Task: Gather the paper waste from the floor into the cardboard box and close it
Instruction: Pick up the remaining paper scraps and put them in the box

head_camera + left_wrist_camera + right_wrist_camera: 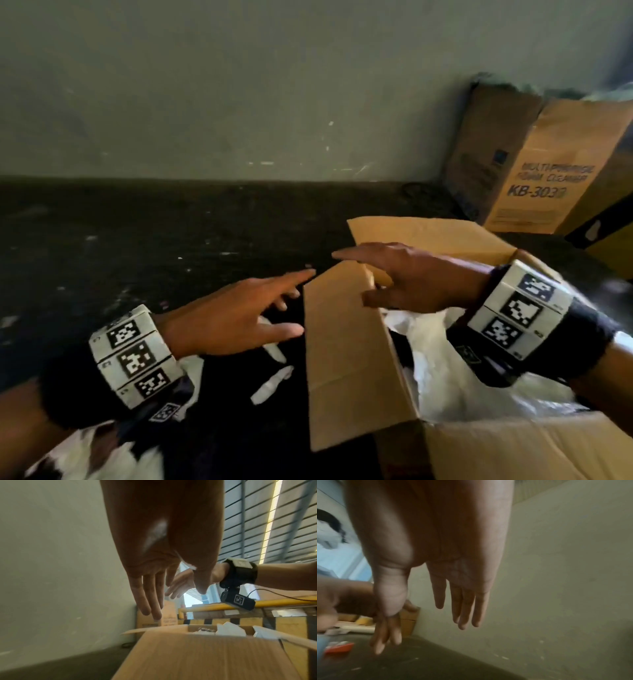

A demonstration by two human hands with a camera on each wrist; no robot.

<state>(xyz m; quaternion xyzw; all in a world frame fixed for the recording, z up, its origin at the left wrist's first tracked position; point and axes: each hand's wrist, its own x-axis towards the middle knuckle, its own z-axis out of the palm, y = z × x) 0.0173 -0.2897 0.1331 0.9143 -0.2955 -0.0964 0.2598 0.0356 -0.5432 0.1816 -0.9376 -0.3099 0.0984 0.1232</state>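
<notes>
Both the left hand and the right hand hover with fingers spread and holding nothing above the open cardboard box on the floor near the wall, white paper waste inside and more scraps lying beside its left flap.

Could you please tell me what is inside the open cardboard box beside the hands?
Crumpled white paper fills the cardboard box. Whatever lies beneath it, and the box bottom, is covered by the paper and the right hand.
</notes>
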